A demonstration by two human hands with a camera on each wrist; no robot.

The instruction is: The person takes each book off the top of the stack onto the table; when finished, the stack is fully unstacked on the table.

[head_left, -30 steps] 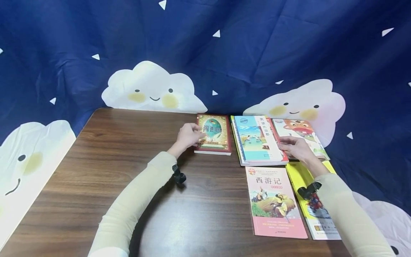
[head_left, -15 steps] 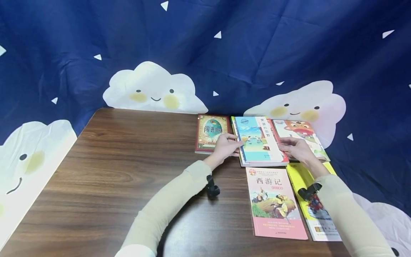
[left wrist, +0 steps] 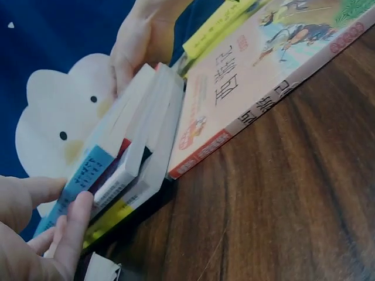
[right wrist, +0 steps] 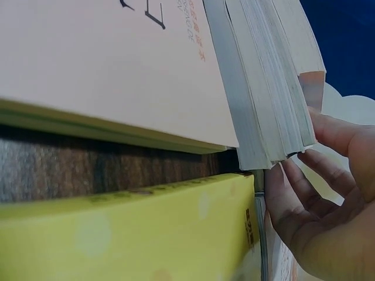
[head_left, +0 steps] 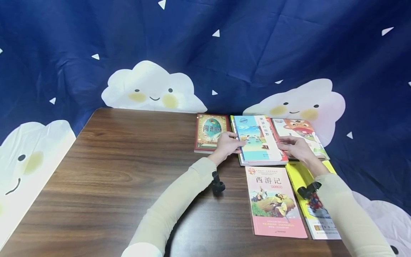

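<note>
One stack of paper books, rectangular and thick, is set near the back of the table, which is faced in brown wood grain; its exact count cannot be told. Its left edge is pinched by the fingers of the left hand, the thumb being laid over the glossy blue-and-white cover, while its right edge is gripped by the right hand. Four single books are laid around it: a red-bordered book to the left, a picture book to the right, a pink book in front, and a yellow book beside that, partly covered by the right sleeve. Creased blue cloth is hung behind.
</note>
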